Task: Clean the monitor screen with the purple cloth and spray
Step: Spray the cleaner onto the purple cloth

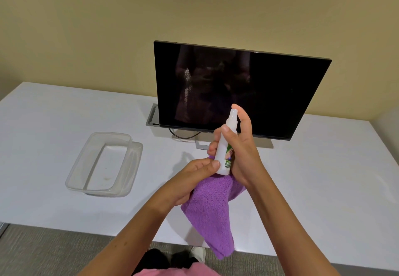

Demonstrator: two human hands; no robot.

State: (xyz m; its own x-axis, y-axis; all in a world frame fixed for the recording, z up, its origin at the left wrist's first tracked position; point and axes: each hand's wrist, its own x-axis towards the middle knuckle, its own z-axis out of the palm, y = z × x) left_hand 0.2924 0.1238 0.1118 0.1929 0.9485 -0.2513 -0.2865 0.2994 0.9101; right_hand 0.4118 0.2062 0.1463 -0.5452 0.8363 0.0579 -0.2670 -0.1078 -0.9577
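Right hand (241,146): gripped the spray bottle (225,152) upright.
Left hand (194,178): held the purple cloth (211,211).
Monitor (237,90): stood near the table's (64,114) far edge.

The spray bottle (224,148) gripped in the right hand (241,146) is white, with a clear cap and a green-edged label. Under the left hand (194,178) hangs the solid purple cloth (212,213), plain and without pattern. Beyond both hands, the monitor screen (239,90) is black, with pale speckled streaks on its left part. Left of the left hand, the container (105,165) is clear on the white table (54,111). The wall (194,6) is beige.
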